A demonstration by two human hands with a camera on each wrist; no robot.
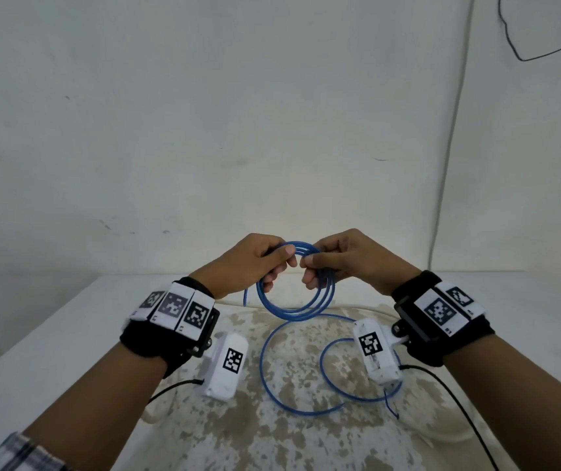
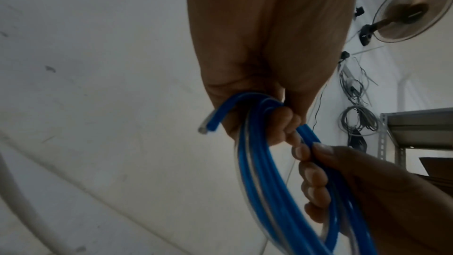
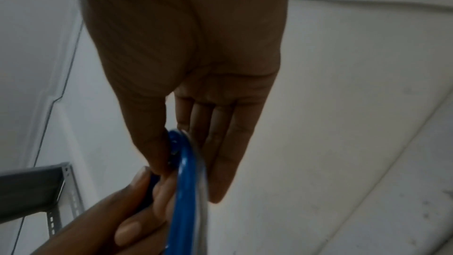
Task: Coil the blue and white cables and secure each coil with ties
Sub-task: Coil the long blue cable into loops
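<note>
Above the far middle of the table [image 1: 51,334], my left hand [image 1: 255,263] and right hand [image 1: 340,260] both grip the blue cable [image 1: 294,311] coil; loose turns trail nearer. I judge a slack grip would spring the loops apart.

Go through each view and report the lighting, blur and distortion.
Head view: evenly lit and sharp, the table edge bowed by the wide lens. Left wrist view: the left hand dark and backlit, the coiled blue plastic-sheathed cable fairly crisp. Right wrist view: dim and soft, the right hand shadowed and blurred.
</note>
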